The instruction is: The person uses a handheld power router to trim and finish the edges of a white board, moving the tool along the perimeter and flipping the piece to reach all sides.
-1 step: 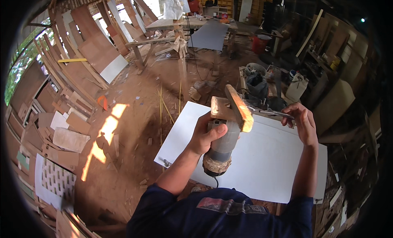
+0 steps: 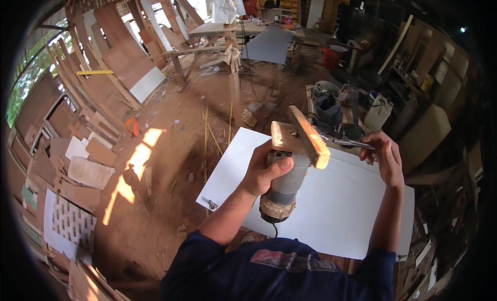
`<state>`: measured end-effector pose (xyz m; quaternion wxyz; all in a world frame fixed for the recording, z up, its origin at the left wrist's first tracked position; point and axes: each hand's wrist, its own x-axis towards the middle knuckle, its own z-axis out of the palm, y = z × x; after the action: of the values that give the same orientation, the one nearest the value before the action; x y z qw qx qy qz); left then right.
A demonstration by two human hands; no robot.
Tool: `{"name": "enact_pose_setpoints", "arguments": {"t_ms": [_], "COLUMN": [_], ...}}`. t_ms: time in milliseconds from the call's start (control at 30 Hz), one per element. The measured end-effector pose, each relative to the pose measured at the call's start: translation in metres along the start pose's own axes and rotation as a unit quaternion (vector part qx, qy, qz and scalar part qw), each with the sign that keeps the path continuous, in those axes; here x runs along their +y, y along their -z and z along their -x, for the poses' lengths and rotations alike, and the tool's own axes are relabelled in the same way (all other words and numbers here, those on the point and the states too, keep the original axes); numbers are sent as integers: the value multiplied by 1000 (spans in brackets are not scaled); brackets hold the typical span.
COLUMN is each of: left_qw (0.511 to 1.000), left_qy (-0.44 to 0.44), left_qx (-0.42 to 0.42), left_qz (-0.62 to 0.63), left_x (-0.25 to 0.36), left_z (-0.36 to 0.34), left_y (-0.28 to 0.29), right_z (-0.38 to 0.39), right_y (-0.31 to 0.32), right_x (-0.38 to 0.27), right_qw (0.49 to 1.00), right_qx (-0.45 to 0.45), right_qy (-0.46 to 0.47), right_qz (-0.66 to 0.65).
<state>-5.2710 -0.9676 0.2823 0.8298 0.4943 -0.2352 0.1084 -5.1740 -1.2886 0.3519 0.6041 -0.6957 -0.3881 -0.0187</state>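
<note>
My left hand (image 2: 265, 171) is wrapped round the grey body of a corded handheld router (image 2: 287, 184), held above a white panel. A wooden base (image 2: 308, 138) is fixed across its upper end, with a flat brown piece beside it. Tape or wrapping surrounds the router's lower part, and a black cord leaves it below. My right hand (image 2: 384, 153) grips the end of a slim metal hand tool (image 2: 352, 142), which looks like a wrench. Its far end reaches behind the wooden base, where its contact is hidden.
The white panel (image 2: 341, 208) lies under my hands, with a small metal fitting (image 2: 209, 204) at its left corner. Beyond it stand a bucket (image 2: 327, 87) and a white jug (image 2: 378, 113). Boards lean along the left. A person (image 2: 251, 6) is at the far workbench (image 2: 217, 29).
The scene has shifted slightly right in view. The router and its wooden base have turned or moved a little to the right; both hands keep their grips.
</note>
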Motion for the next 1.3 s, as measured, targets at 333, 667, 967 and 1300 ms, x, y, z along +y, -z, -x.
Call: {"name": "enact_pose_setpoints", "arguments": {"t_ms": [333,667,967,1300], "left_qw": [999,1000,998,998], "left_qy": [-14,-11,-44,-50], "left_qx": [8,-2,15,7], "left_qz": [-44,10,-32,-34], "left_x": [11,12,23,22], "left_z": [4,7,10,11], "left_y": [-14,-14,-21,-12], "right_z": [-4,-6,-6,-8], "right_y": [2,2,1,-2], "right_x": [-5,-19,-21,-22], "right_qw": [1000,999,999,999], "right_qx": [8,-14,-16,-20], "right_qy": [11,32,35,38], "right_qz": [-14,-2,-7,-5]}}
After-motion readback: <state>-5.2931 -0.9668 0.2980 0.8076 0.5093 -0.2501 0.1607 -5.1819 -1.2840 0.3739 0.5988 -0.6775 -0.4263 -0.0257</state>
